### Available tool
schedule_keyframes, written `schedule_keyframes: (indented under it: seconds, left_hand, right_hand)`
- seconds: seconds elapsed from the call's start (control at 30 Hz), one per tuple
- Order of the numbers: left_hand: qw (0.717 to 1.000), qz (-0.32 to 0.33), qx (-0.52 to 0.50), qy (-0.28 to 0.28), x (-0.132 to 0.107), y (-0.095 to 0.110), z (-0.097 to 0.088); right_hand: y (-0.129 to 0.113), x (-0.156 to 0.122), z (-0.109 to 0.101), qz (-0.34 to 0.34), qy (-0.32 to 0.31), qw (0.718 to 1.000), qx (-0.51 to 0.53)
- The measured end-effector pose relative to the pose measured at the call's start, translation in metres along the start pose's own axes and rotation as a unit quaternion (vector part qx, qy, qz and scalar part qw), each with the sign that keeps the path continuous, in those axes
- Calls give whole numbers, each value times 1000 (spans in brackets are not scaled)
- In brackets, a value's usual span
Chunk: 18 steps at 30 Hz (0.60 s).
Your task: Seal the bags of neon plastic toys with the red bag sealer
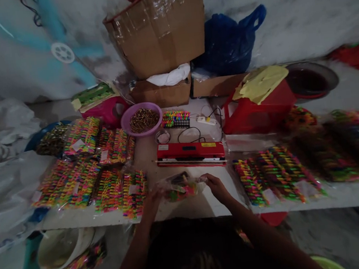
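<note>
A clear plastic bag (pixel 182 191) with small brightly coloured pieces and something dark inside is stretched between my two hands, above the front of the table. My left hand (pixel 154 198) is closed on the bag's left end; its fingers are dim and partly blurred. At the other end, my right hand (pixel 216 185) pinches the plastic between thumb and fingers. Just beyond the bag lies a long red sealing machine (pixel 190 152) with a small dark display, apart from both hands. What exactly the coloured pieces are is too blurred to tell.
Packed colourful bags (pixel 77 180) cover the left side; more packs (pixel 277 171) lie right. Behind the machine are a purple bowl (pixel 142 119) of brass-coloured pieces, a power strip (pixel 206 120) with cords, and a red container (pixel 259 110). A fan (pixel 62 53) stands back left.
</note>
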<state>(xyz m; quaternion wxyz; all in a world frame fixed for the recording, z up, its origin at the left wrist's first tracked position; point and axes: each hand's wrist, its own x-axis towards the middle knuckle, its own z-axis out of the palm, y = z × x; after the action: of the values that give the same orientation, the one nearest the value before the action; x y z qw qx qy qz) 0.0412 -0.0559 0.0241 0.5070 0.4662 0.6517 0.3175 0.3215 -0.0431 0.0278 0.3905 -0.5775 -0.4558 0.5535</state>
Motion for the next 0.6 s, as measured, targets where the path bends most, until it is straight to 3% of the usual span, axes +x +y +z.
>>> schedule_keyframes:
  seconds: [0.13,0.3,0.43,0.6]
  left_hand:
    - [999,-6,-35,-27,29,21,20]
    - [999,-36,-14,16,39,33,35]
    - [998,-35,34,40,13,33,33]
    - [997,-26,77,-3,-40,27,18]
  right_hand:
    - [1,1,-6,26,21,996,87]
    - [4,-1,-12,65,101,974,194]
    - [1,-23,-23,121,97,974,166]
    - [-10,-65,-42,192,9,968,162]
